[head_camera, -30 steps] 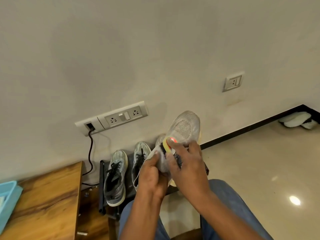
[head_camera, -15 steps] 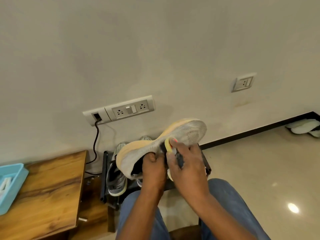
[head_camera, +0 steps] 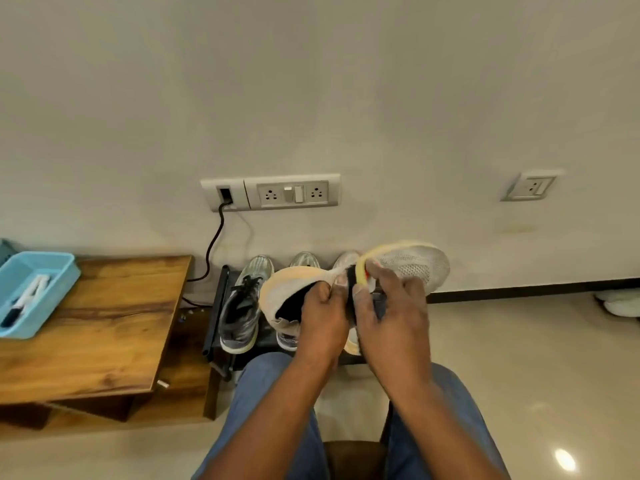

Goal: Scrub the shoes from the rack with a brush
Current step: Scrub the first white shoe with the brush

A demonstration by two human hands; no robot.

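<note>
A white mesh shoe (head_camera: 412, 265) with a peach sole lies sideways in the air in front of me, toe to the right. My left hand (head_camera: 323, 318) grips its heel opening. My right hand (head_camera: 391, 313) holds a yellow brush (head_camera: 361, 274) with dark bristles against the shoe's middle. Below and behind stands the black shoe rack (head_camera: 216, 317) with a grey laced shoe (head_camera: 242, 306) and two more shoes partly hidden behind the held one.
A wooden table (head_camera: 104, 327) at my left carries a blue tray (head_camera: 38, 292). A black cable (head_camera: 214, 244) hangs from the wall socket panel (head_camera: 273, 192). Tiled floor stretches to the right, with white slippers (head_camera: 620, 303) by the skirting. My jeans-clad legs fill the bottom.
The shoe was turned from toe-up to lying sideways with its sole uppermost. My view shifted left, bringing more of the table and tray into sight.
</note>
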